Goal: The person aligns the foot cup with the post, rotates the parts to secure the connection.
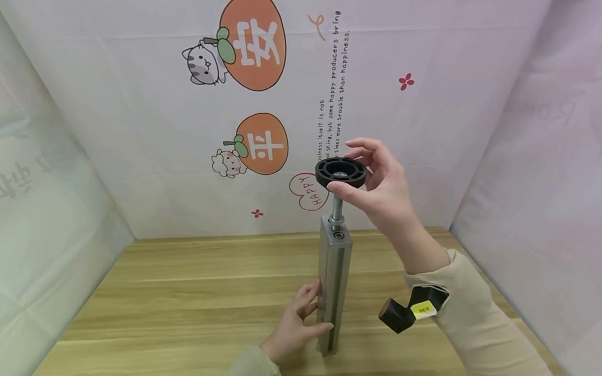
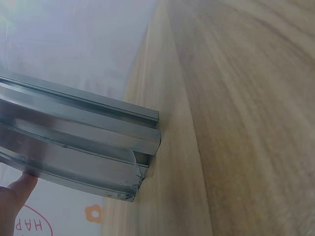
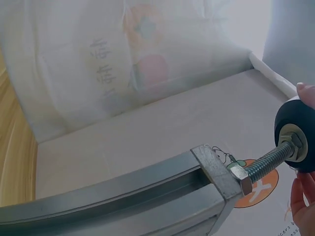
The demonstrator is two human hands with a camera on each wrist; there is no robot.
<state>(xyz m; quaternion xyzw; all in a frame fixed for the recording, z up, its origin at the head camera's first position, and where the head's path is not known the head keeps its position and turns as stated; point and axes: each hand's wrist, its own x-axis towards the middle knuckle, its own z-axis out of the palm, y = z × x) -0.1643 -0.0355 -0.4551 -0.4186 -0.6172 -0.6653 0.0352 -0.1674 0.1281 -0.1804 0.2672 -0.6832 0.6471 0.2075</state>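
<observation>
Right hand (image 1: 384, 184) pinches black foot (image 1: 339, 165) on threaded rod (image 1: 337, 208), left hand (image 1: 294, 325) grips metal profile (image 1: 336, 270) (upright on wooden table (image 1: 185, 305)), fingers one side, thumb other.

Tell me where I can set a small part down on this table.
Widest bare patch: the wooden table between the left cloth wall, the back cloth wall and the left grip. A smaller one shows between the metal profile and the black wrist camera. It is crowded near the profile's foot, where the left grip holds it.
</observation>
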